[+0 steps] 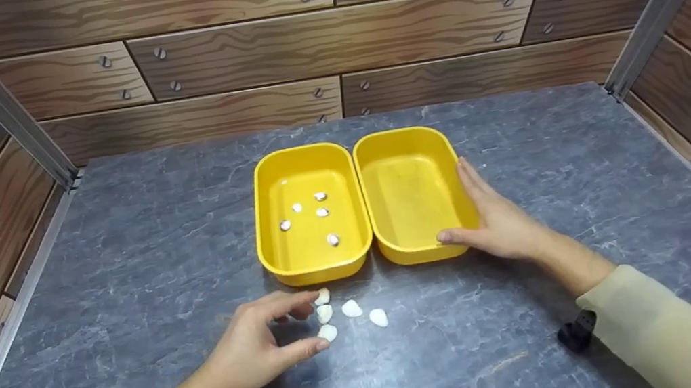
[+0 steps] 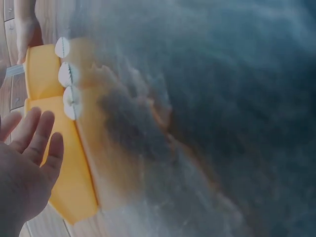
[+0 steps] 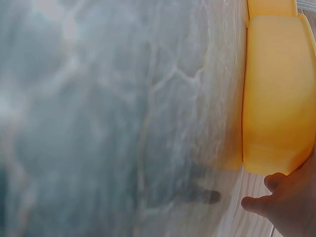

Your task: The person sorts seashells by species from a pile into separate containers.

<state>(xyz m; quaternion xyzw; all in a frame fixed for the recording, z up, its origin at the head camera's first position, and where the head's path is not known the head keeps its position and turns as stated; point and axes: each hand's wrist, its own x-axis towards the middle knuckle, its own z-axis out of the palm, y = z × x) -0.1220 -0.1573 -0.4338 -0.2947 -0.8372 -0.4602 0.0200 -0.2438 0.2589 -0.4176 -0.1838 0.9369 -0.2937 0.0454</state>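
Observation:
Three small white seashells (image 1: 324, 314) lie in a short column on the table, in front of the left yellow container. My left hand (image 1: 252, 345) spans them, the index fingertip at the far shell and the thumb tip at the near one. In the left wrist view the left hand (image 2: 32, 158) has its fingers spread, and dark toothed lines run along the white shells (image 2: 68, 75). Two more white seashells (image 1: 365, 313) lie just right of the column. My right hand (image 1: 493, 216) rests on the right yellow container (image 1: 423, 252), straight fingers along its outer side, thumb over the front rim.
Beside it stands the left yellow container (image 1: 323, 272), its wall against the right one, with several small whitish, dark-marked shells (image 1: 322, 212) scattered inside. Wood-patterned panels (image 1: 336, 41) bound the grey marbled table (image 1: 151, 271) at the back and both sides.

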